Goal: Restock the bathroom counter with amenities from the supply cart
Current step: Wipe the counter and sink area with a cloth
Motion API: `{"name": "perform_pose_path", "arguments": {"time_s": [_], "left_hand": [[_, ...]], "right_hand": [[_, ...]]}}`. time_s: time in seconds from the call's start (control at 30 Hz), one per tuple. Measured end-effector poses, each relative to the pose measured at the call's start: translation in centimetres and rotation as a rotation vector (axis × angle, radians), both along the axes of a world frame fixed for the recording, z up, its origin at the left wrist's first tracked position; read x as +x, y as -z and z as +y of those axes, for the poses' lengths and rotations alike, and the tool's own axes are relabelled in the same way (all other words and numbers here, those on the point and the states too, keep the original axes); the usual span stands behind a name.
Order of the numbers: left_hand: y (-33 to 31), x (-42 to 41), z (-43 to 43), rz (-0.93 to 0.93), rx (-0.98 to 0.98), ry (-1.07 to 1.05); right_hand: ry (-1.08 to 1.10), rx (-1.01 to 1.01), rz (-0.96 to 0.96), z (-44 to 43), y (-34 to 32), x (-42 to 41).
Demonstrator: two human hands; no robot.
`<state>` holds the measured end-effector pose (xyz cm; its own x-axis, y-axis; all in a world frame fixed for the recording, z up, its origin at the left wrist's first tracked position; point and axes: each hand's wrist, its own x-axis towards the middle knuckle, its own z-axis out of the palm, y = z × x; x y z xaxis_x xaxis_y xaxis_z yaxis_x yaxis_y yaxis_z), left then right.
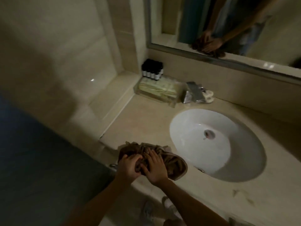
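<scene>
left hand (128, 167) curled, right hand (154, 168) flat

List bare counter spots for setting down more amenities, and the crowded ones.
Free: the counter strip between the clear tray and the brown cloth, left of the sink; also the front right corner. Crowded: back left corner, with dark bottles, tray and foil packets; front edge under both hands.

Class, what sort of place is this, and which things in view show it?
Probably a hotel bathroom: a white oval sink set in a beige stone counter, a framed wall mirror, and small dark amenity bottles.
</scene>
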<state>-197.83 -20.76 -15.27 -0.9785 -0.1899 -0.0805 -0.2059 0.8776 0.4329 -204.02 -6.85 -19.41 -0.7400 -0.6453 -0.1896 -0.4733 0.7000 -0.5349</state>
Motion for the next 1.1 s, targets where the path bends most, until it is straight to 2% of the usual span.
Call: {"name": "perform_pose_path", "arguments": {"time_s": [0.07, 0.13, 0.2, 0.27, 0.33, 0.47, 0.57, 0.6, 0.67, 0.7, 0.77, 0.83, 0.9, 0.97, 1.1], "left_hand": [[0.1, 2.2, -0.5, 0.045, 0.065, -0.116], [0.4, 4.3, 0.0, -0.074, 0.16, -0.293], [1.2, 5.7, 0.9, -0.145, 0.251, -0.418], [1.6, 6.4, 1.7, -0.177, 0.256, -0.505], [1.7, 6.5, 2.1, -0.143, 0.22, -0.588], [1.1, 8.0, 2.5, 0.01, 0.255, -0.721], [0.9, 10.6, 2.8, 0.061, 0.243, -0.832], [0.8, 11.7, 3.0, 0.084, 0.24, -0.874], [0.2, 13.9, 3.7, 0.135, 0.241, -0.922], [-0.1, 15.5, 4.0, 0.16, 0.239, -0.966], [-1.3, 19.1, 5.0, 0.262, 0.265, -1.112], [-2.8, 22.9, 6.1, 0.447, 0.284, -1.288], [-3.8, 26.8, 7.3, 0.6, 0.236, -1.446], [-4.7, 30.7, 8.7, 0.67, 0.183, -1.57], [-5.4, 38.6, 12.1, 0.791, 0.11, -1.819]], "right_hand": [[-0.2, 0.038, -0.03, -0.8, -0.1, 0.0], [-0.355, 0.047, -0.023, -1.7, -0.5, 0.1], [-0.425, 0.007, -0.02, -1.8, -0.9, -0.2], [-0.493, -0.029, -0.047, -1.6, -1.3, -0.3], [-0.5, -0.184, -0.172, -1.6, -1.8, -0.2], [-0.329, -0.733, -0.366, -2.8, -2.5, 0.8], [-0.875, -0.004, -0.126, -3.1, -2.4, 0.1], [-0.933, 0.108, -0.106, -3.1, -1.4, 0.2], [-0.806, -0.007, -0.328, -3.5, -0.8, 2.2], [-0.778, -0.009, -0.378, -3.9, -1.6, 3.5], [-0.816, -0.024, -0.479, -5.4, -3.1, 6.6], [-0.875, -0.03, -0.642, -7.1, -5.1, 9.7], [-0.869, -0.024, -0.787, -9.2, -6.5, 13.5], [-0.892, -0.02, -0.845, -11.1, -7.6, 18.0], [-1.117, -0.023, -0.933, -13.2, -11.6, 26.8]]}}
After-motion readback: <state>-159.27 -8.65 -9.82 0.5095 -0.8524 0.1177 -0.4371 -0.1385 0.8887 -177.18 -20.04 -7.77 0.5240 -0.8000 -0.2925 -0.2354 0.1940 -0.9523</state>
